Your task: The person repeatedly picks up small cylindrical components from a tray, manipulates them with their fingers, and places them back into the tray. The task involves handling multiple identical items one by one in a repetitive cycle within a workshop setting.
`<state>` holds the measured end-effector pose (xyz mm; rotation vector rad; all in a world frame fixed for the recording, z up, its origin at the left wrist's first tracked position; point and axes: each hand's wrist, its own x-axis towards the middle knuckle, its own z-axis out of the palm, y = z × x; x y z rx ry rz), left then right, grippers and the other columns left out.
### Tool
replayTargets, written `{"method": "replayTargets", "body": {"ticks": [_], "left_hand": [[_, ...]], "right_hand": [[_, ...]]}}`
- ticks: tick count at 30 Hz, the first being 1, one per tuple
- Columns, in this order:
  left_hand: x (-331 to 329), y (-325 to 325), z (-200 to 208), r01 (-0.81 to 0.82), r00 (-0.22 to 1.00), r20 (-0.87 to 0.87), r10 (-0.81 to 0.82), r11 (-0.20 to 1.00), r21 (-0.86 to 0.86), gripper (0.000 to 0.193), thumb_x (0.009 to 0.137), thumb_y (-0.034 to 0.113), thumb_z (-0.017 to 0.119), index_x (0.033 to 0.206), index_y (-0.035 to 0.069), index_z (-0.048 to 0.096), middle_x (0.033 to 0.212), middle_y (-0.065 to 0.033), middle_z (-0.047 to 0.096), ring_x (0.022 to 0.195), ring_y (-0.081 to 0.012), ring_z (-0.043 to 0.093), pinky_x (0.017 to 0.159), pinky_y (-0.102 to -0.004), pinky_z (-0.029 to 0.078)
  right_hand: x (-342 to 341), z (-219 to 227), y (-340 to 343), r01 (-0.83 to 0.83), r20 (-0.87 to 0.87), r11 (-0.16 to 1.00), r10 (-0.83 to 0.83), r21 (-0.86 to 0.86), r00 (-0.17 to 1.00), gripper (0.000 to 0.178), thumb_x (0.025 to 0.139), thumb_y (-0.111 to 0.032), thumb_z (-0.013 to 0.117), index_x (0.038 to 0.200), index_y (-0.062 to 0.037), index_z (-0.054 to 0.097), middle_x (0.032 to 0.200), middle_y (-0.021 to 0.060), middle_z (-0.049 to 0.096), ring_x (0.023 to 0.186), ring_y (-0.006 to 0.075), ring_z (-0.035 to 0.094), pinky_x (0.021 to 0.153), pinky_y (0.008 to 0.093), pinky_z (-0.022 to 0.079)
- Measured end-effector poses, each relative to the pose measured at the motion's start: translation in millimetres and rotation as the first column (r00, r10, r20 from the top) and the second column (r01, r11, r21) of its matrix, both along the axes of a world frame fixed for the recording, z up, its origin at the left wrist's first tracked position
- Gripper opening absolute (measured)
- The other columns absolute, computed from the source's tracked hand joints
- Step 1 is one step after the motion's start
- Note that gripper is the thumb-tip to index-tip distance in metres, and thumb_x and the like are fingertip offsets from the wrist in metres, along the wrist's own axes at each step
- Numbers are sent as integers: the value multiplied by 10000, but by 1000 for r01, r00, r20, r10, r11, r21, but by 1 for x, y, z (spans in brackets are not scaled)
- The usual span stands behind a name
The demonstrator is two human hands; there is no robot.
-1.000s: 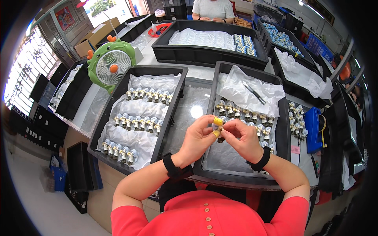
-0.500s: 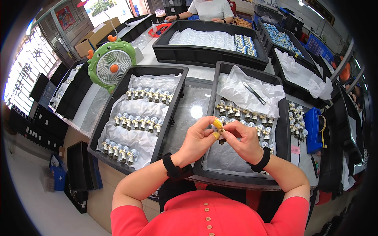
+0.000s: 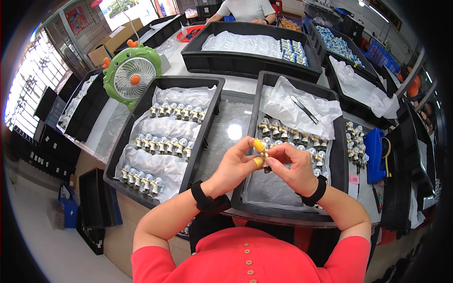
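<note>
Over the near tray, my left hand point(image 3: 236, 165) and my right hand point(image 3: 297, 169) meet at a small figurine point(image 3: 267, 168), both closed on it in a pinch. Yellow finger covers wrap the thumb and forefinger of my left hand. Fingers hide most of the figurine. Below lies a black tray point(image 3: 239, 203) lined with white paper, holding rows of similar white-headed figurines point(image 3: 296, 137) with dark bases. To the left, another black tray point(image 3: 109, 178) carries three rows of such figurines point(image 3: 163, 145) on white paper.
Tweezers point(image 3: 305, 110) rest on crumpled paper in the near tray. A green fan point(image 3: 134, 75) stands at the left. More figurines point(image 3: 356, 144) and a blue holder point(image 3: 375, 155) sit at the right. Across the table, a person point(image 3: 247, 12) sits behind a large black tray point(image 3: 250, 68).
My hands stay together at nearly the same spot, with fingers slightly shifted around the figurine. The person across has leaned closer and moved an arm. The view has shifted slightly.
</note>
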<state>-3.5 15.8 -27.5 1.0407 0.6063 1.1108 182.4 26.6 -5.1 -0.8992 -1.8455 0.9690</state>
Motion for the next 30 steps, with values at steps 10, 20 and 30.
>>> {"method": "replayTargets", "body": {"ticks": [10, 20, 30], "left_hand": [[-4, -5, 17, 0, 998, 56, 17, 957, -291, 126, 936, 96, 491, 1062, 82, 497, 1091, -32, 580, 987, -115, 585, 825, -295, 515], [-6, -5, 12, -72, 996, 14, 83, 932, -355, 124, 901, 60, 480, 1016, 51, 525, 1030, -43, 595, 941, -122, 601, 811, -313, 526], [-12, 0, 11, -10, 998, 56, 37, 905, -425, 160, 875, 58, 465, 1005, 44, 557, 984, -61, 623, 905, -144, 625, 805, -326, 525]], "right_hand": [[2, -6, 7, -147, -193, 889, 68, -433, 979, 159, 889, -78, 604, 1024, -21, 541, 885, 36, 629, 779, 59, 589, 691, 204, 493], [-2, -8, 9, -275, -270, 747, 131, -605, 954, 338, 863, -48, 626, 1165, -54, 474, 970, 47, 586, 847, 93, 598, 743, 230, 509], [-2, -11, 10, -282, -301, 701, 101, -654, 948, 345, 867, -30, 613, 1179, -54, 468, 966, 62, 595, 846, 101, 603, 754, 250, 518]]}}
